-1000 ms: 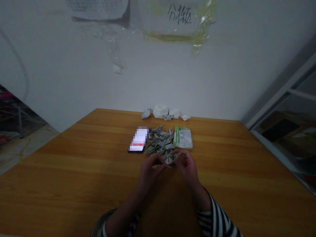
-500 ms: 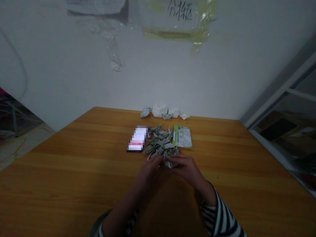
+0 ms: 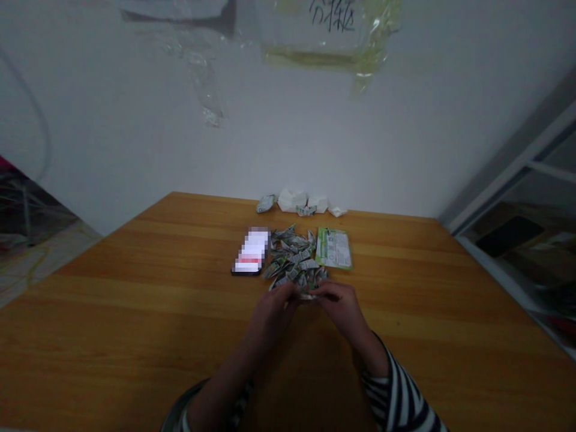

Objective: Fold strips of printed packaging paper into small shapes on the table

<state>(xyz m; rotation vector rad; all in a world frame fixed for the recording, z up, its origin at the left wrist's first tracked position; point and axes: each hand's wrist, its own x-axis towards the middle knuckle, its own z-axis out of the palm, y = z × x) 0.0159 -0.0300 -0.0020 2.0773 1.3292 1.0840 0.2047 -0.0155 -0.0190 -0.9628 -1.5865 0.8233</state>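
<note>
Both of my hands are at the near edge of a pile of folded printed paper pieces (image 3: 297, 258) on the wooden table. Between my fingertips is a piece of paper (image 3: 308, 296), pale and partly hidden by the fingers. My left hand (image 3: 275, 311) pinches its left side, thumb and fingers pressed together. On the other side my right hand (image 3: 339, 305) pinches it with bent fingers. Just beyond my right hand lies a flat green-and-white printed sheet (image 3: 333, 249), possibly a stack.
A phone (image 3: 252, 251) with a lit, blurred screen lies left of the pile. Crumpled white tissue (image 3: 292, 200) and a crumpled printed paper (image 3: 266, 204) rest at the table's back edge against the wall (image 3: 288, 138). A shelf frame (image 3: 504, 180) stands at the right.
The paper between my hands now shows as a thinner, flatter strip. My right fingers have bent more and shifted slightly. The view has tipped a little; the pile looks the same.
</note>
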